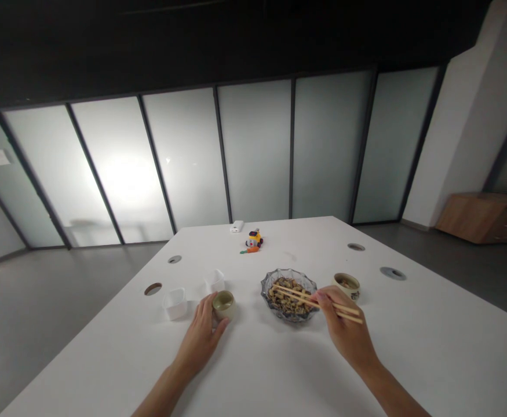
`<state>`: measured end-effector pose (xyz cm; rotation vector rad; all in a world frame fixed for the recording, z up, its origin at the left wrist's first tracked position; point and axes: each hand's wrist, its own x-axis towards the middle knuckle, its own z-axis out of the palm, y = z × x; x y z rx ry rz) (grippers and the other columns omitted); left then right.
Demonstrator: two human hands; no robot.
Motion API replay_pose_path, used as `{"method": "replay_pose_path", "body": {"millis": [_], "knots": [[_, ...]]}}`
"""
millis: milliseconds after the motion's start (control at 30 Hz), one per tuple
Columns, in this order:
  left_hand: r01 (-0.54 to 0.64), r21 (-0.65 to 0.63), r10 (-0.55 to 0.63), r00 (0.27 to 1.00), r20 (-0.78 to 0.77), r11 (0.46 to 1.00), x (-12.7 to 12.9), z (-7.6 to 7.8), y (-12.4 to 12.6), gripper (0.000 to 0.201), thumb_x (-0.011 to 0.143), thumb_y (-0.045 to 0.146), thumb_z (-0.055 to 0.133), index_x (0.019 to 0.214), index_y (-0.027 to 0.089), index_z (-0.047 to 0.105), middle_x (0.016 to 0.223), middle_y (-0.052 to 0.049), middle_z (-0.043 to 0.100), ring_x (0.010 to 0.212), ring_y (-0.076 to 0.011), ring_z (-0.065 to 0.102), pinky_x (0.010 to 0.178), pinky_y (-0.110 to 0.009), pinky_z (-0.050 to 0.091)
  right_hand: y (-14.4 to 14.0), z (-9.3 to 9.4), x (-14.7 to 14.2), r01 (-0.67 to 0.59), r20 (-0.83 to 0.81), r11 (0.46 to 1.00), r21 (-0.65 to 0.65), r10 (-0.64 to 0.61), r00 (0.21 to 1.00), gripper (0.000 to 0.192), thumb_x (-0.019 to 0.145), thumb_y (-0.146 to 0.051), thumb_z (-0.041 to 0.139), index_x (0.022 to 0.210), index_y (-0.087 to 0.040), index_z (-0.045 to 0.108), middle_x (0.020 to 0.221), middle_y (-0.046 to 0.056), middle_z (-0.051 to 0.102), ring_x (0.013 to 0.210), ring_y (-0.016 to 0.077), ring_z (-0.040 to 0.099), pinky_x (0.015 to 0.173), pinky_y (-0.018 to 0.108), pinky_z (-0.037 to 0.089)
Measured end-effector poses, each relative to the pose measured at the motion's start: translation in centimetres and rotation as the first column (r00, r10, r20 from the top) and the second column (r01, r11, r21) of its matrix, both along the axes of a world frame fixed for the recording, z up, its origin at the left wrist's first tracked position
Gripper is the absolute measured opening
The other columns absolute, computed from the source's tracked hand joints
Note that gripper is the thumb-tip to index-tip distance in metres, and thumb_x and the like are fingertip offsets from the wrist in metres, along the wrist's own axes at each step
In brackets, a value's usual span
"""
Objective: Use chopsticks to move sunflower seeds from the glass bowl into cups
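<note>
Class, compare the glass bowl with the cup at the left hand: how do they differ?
The glass bowl is see-through; the cup is opaque. The bowl is wide with a jagged rim; the cup is narrower with a smooth one. The bowl holds brown pieces; no such pieces show in the cup. Both stand upright on the white table.

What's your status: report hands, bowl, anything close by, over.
Left hand against small green cup. Right hand holding chopsticks, tips within glass bowl. Lettered cup just beyond right hand, partly hidden.
</note>
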<state>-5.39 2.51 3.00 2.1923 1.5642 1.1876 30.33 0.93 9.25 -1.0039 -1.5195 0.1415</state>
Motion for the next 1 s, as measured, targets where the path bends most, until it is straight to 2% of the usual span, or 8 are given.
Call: {"method": "replay_pose_path", "body": {"millis": [200,367,533,733,833,933,1000], "knots": [[-0.008,-0.026,0.007,1.000,-0.006,1.000,-0.1,0.1,0.0,0.056,0.100,0.042,0.055,0.151,0.023,0.041,0.150,-0.016,0.054,0.136,-0.0335,0.058,0.107,-0.051,0.054,0.1,0.1,-0.1,0.005,-0.001,1.000,-0.009,-0.005,1.000,0.041,0.107,-0.048,0.053,0.081,-0.024,0.072,0.079,0.004,0.074,0.075,0.0191,0.072,0.071,0.029,0.055],[-0.132,-0.071,0.127,0.989,-0.069,0.989,-0.7,1.2,-0.2,0.065,0.097,0.043,0.060,0.154,0.021,0.038,0.148,-0.017,0.057,0.134,-0.0343,0.061,0.104,-0.049,0.055,0.0,0.0,-0.1,0.008,0.007,1.000,-0.014,-0.008,1.000,0.043,0.107,-0.050,0.052,0.079,-0.023,0.073,0.080,0.004,0.074,0.076,0.0201,0.073,0.071,0.030,0.056],[-0.334,-0.080,0.312,0.927,-0.210,0.939,-1.0,2.3,-0.5,0.058,0.099,0.036,0.063,0.152,0.022,0.044,0.145,-0.016,0.060,0.130,-0.0337,0.063,0.091,-0.042,0.058,0.0,-0.1,0.0,0.005,0.007,1.000,-0.029,-0.004,1.000,0.042,0.107,-0.049,0.052,0.080,-0.024,0.072,0.081,0.005,0.074,0.077,0.0204,0.073,0.072,0.031,0.056],[-0.439,0.060,0.428,0.826,-0.367,0.897,-0.2,3.1,-0.8,0.053,0.102,0.028,0.060,0.153,0.023,0.045,0.154,-0.017,0.053,0.127,-0.0335,0.065,0.085,-0.038,0.060,0.0,0.1,0.2,0.004,0.018,1.000,-0.014,-0.003,1.000,0.043,0.107,-0.050,0.052,0.080,-0.023,0.072,0.080,0.005,0.074,0.075,0.0201,0.072,0.071,0.030,0.056],[-0.396,0.153,0.420,0.786,-0.453,0.906,0.8,4.1,-0.6,0.049,0.103,0.021,0.057,0.152,0.023,0.048,0.156,-0.016,0.052,0.129,-0.0329,0.064,0.091,-0.039,0.060,-0.1,0.2,0.3,0.010,0.012,1.000,-0.008,-0.009,1.000,0.043,0.107,-0.050,0.052,0.079,-0.023,0.071,0.080,0.004,0.074,0.074,0.0195,0.072,0.069,0.030,0.056],[-0.329,0.095,0.322,0.754,-0.572,0.939,2.1,5.3,0.2,0.046,0.105,0.012,0.049,0.148,0.024,0.054,0.150,-0.014,0.058,0.114,-0.0292,0.072,0.081,-0.035,0.061,-0.1,0.2,0.4,0.014,0.009,1.000,-0.002,-0.014,1.000,0.043,0.107,-0.051,0.052,0.080,-0.023,0.071,0.079,0.004,0.074,0.074,0.0194,0.071,0.069,0.030,0.055],[-0.344,0.054,0.298,0.712,-0.635,0.937,3.0,6.0,0.9,0.048,0.103,0.004,0.043,0.144,0.023,0.058,0.142,-0.015,0.064,0.097,-0.0281,0.076,0.071,-0.034,0.059,-0.1,0.2,0.5,0.016,0.011,1.000,0.001,-0.016,1.000,0.044,0.106,-0.052,0.052,0.079,-0.023,0.071,0.079,0.005,0.074,0.073,0.0197,0.071,0.069,0.030,0.055]]}}
